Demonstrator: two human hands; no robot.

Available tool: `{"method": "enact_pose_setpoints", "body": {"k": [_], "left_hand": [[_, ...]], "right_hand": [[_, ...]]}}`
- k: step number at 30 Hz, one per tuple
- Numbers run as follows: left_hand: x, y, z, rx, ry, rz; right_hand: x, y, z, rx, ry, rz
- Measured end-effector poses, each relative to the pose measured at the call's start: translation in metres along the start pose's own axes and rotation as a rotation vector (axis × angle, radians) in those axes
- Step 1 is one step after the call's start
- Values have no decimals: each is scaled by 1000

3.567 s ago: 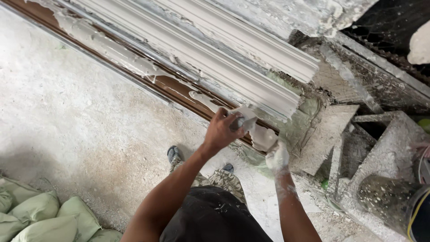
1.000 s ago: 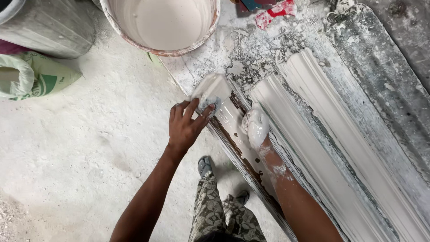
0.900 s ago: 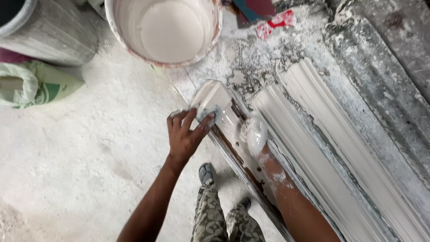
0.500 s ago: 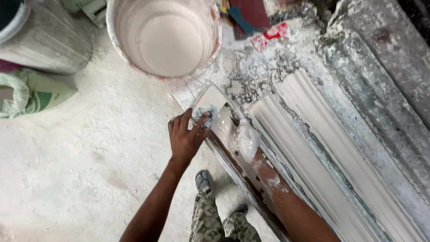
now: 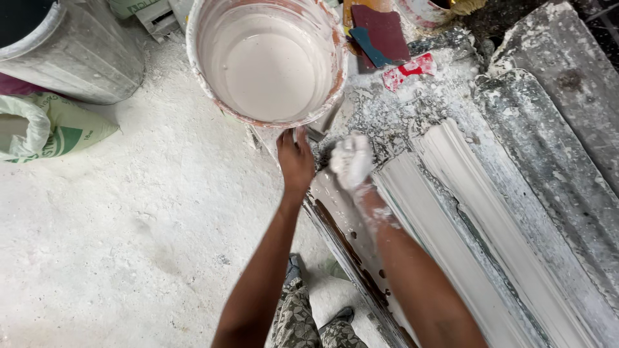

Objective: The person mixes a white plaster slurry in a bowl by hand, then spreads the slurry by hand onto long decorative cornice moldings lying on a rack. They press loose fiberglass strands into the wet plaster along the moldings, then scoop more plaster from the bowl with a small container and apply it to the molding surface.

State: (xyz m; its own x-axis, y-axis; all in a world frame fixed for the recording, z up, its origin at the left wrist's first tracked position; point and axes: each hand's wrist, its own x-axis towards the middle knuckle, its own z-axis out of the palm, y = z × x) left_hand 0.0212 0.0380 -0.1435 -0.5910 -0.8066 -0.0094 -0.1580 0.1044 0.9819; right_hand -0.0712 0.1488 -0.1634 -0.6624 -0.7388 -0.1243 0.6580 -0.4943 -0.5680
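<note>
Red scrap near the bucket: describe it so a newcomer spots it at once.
Start at the big round bucket of pale liquid at the top. Right of it, past the dark maroon sheet, the red scrap lies flat on the plaster-crusted bench. It alone is bright red, ragged-edged and flecked white.

sack [image 5: 55, 129] | far left, on floor | white, green print | lying open
</note>
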Motion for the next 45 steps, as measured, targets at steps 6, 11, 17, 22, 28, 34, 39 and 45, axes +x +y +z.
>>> {"method": "enact_pose_setpoints", "body": {"k": [6,11,17,22,28,34,39,45], "left_hand": [[-113,-1,2,313,-138,104],[-119,-8,24,672,-183,39],[-129,-20,35,697,-23,100],[-171,-23,49,669,-48,100],[-291,5,69,912,-253,-40],[-497,16,117,856,-66,129],[-706,22,172,802,-122,53],[-931,15,224,668,-1,158]], "right_hand": [[-48,-33,-10,-916,-209,-132],[-66,-12,7,-1727,-389,8],[-61,-12,0,-1906,-463,122],[-105,-19,-20,-1612,-459,176],[-234,-51,-53,-1775,-504,-58],[-433,-93,-106,-1913,-546,-128],[-630,-136,-169,-1941,-550,-138],[-842,-181,-237,-1937,-501,-78]]}}
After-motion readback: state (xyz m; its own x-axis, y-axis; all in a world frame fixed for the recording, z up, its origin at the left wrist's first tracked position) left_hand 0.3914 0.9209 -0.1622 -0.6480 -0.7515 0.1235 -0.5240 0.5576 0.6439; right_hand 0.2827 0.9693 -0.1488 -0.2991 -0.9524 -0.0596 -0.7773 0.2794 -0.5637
